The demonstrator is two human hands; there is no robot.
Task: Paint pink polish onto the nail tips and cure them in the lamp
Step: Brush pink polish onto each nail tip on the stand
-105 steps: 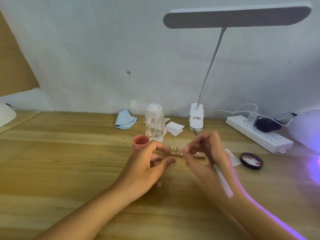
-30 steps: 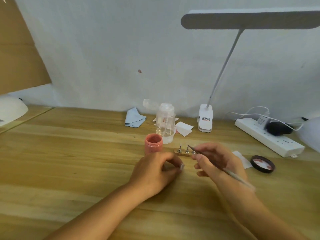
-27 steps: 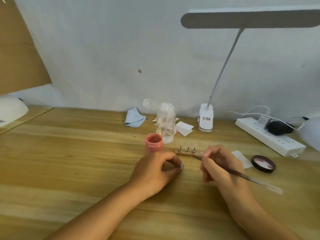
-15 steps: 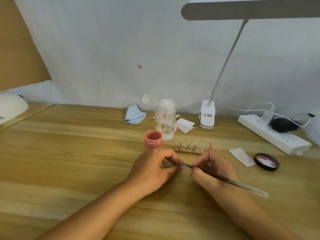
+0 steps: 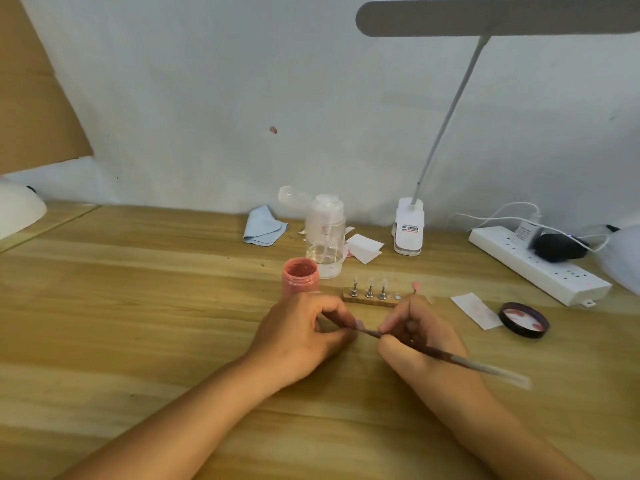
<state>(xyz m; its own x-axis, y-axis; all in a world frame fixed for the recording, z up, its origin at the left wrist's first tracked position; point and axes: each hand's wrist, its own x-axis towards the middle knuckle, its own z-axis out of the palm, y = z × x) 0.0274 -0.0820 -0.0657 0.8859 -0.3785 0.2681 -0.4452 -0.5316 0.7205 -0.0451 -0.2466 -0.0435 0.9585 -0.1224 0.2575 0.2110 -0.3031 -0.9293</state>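
Observation:
My left hand rests on the wooden table and pinches a small nail tip between thumb and forefinger. My right hand grips a thin brush, whose bristle end touches that tip. Just behind the left hand stands the open pink polish jar. A wooden holder strip carries three small stands with clear tips, and a pink tip shows at its right end. A white lamp housing sits at the right edge, mostly cut off.
A clear pump bottle, blue cloth, paper wipes and a desk lamp's clip base line the back. To the right lie a power strip, the black jar lid and another wipe. A white dome sits far left.
My right hand moved the brush from the holder strip down and left to the tip pinched in my left hand. The left hand has stayed in place.

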